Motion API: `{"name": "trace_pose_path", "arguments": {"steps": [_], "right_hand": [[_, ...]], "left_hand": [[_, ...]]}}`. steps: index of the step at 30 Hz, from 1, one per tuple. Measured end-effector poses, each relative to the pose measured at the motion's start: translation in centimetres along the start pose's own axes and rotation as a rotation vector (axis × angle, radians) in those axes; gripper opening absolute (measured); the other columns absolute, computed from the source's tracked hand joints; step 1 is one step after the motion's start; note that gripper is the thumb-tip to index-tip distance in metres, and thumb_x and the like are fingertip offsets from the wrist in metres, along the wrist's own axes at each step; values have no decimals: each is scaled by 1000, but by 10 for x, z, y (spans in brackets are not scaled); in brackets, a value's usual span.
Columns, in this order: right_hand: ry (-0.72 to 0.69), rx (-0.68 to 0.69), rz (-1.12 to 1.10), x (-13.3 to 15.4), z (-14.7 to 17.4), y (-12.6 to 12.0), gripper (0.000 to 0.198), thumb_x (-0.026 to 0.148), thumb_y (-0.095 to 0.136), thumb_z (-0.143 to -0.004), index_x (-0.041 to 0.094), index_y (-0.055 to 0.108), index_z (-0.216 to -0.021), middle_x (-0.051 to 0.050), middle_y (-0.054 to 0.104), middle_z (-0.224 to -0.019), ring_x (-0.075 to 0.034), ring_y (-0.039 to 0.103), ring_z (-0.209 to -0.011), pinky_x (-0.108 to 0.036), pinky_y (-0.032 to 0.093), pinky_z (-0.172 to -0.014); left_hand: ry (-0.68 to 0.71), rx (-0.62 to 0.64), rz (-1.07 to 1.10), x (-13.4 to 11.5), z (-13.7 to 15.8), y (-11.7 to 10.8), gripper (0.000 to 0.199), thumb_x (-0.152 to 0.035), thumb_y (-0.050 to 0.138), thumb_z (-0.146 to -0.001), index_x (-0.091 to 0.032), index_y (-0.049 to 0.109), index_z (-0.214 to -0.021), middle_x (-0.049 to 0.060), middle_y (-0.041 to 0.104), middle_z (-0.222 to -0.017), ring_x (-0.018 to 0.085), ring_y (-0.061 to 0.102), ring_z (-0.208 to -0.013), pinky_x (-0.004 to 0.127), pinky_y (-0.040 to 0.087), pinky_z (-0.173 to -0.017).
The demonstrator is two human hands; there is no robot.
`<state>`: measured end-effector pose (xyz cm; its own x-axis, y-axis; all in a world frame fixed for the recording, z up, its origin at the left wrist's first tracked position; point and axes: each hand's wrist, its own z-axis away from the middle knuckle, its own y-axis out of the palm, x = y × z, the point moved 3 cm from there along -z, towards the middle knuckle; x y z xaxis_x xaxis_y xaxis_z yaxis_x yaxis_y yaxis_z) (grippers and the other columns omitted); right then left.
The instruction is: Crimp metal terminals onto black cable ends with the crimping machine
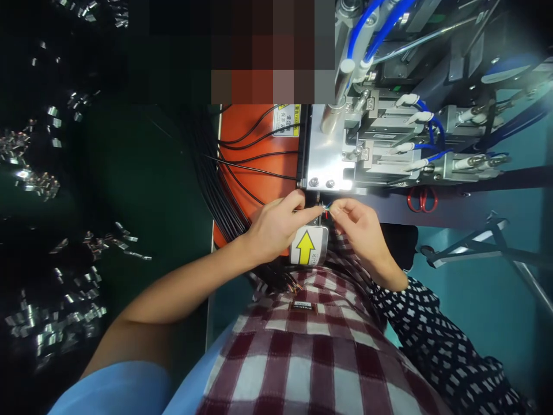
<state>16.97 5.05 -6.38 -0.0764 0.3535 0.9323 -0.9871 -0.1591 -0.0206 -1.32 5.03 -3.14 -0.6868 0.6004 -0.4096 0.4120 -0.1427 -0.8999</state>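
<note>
Checked red-and-white cloth (pixel 302 357) fills the bottom of the view, closest to the camera, with a dotted dark sleeve (pixel 436 334) beside it on the right. Above the cloth, both hands meet at a thin cable end (pixel 325 208) whose stripped tip shows tiny coloured strands, red and bluish, fanned out a little; it is very small and its detail is hard to read. Left hand (pixel 276 227) has its thumb and forefinger pinched closed, the forefinger stretched toward the strands, touching or nearly touching them. Right hand (pixel 360 227) has its fingers curled shut and pinching the same tip from the other side, so the cable end sits right between the two sets of fingertips. Just below the fingers lies a white label with a yellow arrow (pixel 307 246). Behind the left hand a bundle of black cables (pixel 216 184) runs across an orange plate (pixel 254 144). Just beyond the fingertips stands a metal machine (pixel 380 144) with blue hoses (pixel 380 29), and red scissors (pixel 422 199) hang near the right hand. Small shiny metal parts (pixel 52 317) lie scattered well to the left on the dark bench (pixel 142 173).
</note>
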Motion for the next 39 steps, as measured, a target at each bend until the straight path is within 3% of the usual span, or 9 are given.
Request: {"name": "trace_pose_path", "arguments": {"steps": [14,20,24,32,39], "right_hand": [[-18,-23,18,-1,0,1,26,42,68,-84,19,59,-75,5,50,-57,-9,43,-50,-23,36,-47],[-47,-65,11,-6,0,2,24,41,68,-83,19,59,-76,4,51,-60,-9,43,-51,-23,36,-46],[-143,-124,33,-10,2,3,16,34,66,-86,20,61,-81,3,55,-69,-10,45,-55,-25,38,-51],[-477,-269,259,-18,5,8,12,29,57,-93,22,60,-83,-2,60,-79,-16,54,-70,-33,47,-65],[-514,-288,285,-21,4,9,12,29,56,-93,22,60,-84,-2,60,-80,-17,55,-71,-33,48,-66]], "left_hand": [[45,-21,-131,-4,-1,1,34,-26,39,-101,-22,65,-123,5,57,-84,14,54,-69,25,50,-62],[27,-20,-92,-3,0,3,34,-29,38,-102,-22,64,-123,5,57,-86,15,54,-69,26,50,-64],[32,-22,-110,-3,0,2,34,-28,39,-102,-22,64,-123,5,57,-86,15,53,-69,26,49,-64],[21,11,-128,-4,-1,3,36,-29,36,-102,-24,63,-126,5,58,-85,15,54,-69,27,49,-65],[50,-26,-172,-5,-2,1,35,-29,37,-102,-22,65,-122,5,58,-82,15,52,-66,26,46,-60]]}}
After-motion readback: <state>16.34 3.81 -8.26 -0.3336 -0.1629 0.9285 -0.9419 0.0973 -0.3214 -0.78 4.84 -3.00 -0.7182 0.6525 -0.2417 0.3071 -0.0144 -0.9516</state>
